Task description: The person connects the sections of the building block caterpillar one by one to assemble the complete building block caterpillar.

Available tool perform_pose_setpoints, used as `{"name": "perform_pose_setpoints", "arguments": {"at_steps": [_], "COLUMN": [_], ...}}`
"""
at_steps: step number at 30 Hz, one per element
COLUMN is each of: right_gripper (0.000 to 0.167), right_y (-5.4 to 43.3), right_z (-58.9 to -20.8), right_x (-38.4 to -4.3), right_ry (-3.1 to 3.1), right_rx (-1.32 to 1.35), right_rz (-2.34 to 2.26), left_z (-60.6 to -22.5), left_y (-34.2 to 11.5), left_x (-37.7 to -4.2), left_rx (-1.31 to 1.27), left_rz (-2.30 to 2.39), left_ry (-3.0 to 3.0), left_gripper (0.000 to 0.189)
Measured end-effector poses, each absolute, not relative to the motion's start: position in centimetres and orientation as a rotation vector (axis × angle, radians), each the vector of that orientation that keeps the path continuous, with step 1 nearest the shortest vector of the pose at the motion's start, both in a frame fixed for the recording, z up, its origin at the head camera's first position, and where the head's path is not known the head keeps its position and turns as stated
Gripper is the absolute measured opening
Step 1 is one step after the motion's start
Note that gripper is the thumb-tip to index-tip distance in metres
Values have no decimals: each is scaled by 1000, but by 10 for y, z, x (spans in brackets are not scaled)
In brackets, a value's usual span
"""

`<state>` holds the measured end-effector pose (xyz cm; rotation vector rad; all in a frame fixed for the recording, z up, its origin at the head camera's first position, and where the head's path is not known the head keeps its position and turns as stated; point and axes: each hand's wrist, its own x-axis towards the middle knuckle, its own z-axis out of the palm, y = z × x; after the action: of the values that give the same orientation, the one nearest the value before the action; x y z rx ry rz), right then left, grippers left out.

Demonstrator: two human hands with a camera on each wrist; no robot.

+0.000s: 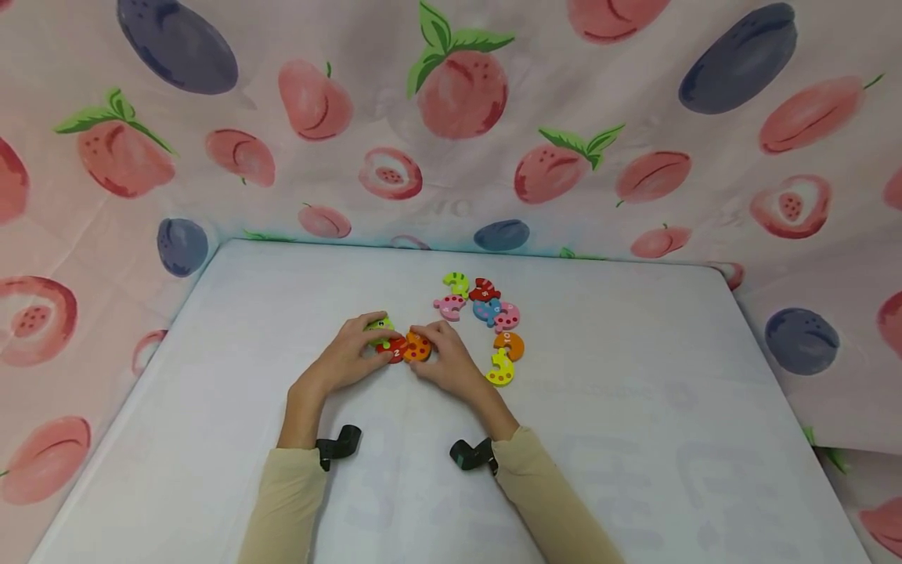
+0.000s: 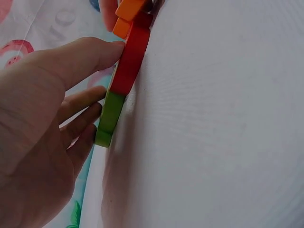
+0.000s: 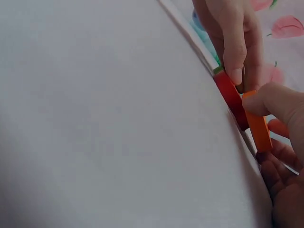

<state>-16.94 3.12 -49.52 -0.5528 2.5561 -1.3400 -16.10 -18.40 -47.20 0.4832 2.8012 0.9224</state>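
Note:
A red puzzle piece with a white number lies between the two hands. My left hand holds it, thumb on its near edge and fingers around the far side. Against it sits a green puzzle piece, partly covered by the left fingers in the head view. My right hand pinches an orange puzzle piece with red spots between thumb and fingers. In the right wrist view, the orange piece meets the red one at a slight tilt; whether they interlock I cannot tell.
Beyond the right hand lie more puzzle pieces: yellow-green, red striped, pink, blue and another pink one. Closer, an orange piece touches a yellow one beside the right wrist. Fruit-print cloth backs the white table.

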Motion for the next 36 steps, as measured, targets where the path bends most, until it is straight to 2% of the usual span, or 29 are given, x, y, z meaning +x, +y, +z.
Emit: {"name": "perform_pose_setpoints", "arguments": {"at_steps": [36], "right_gripper": [57], "right_y": [29], "right_z": [-507], "right_x": [-160], "right_ry": [2766], "right_rx": [-622], "right_rz": [-1296], "left_z": [-464], "left_y": [-168], "left_x": [-159], "left_rx": [376], "left_rz": [892], "left_ry": [2891], "left_gripper": [35]}}
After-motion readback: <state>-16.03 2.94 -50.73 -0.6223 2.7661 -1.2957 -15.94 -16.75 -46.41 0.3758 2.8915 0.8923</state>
